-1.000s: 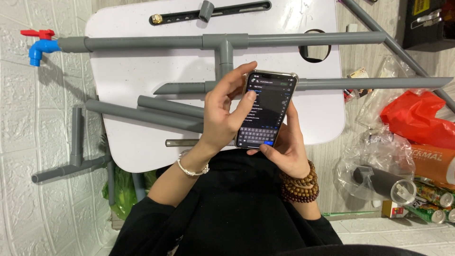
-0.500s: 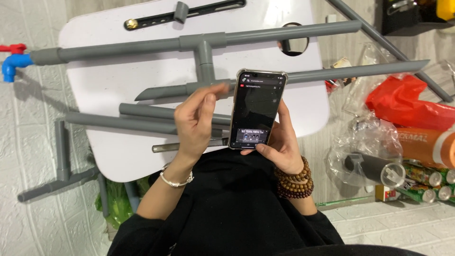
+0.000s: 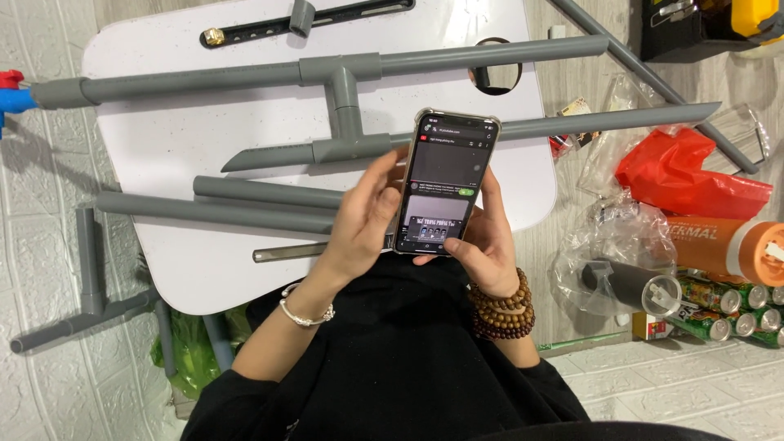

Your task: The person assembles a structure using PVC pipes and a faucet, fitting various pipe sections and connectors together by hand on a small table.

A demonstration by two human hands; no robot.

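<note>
Two hands [image 3: 425,224], one phone [image 3: 445,184] (lit), five pipes [image 3: 269,192]

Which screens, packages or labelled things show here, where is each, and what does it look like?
Phone: lit dark screen, upright rectangle, held by both hands over the white table.
Orange bottle: lying at right, white label band.
Green cans: row at right edge, below the bottle.
Red bag: crumpled, right of the table.
Clear bag: holds a dark cylinder.
</note>
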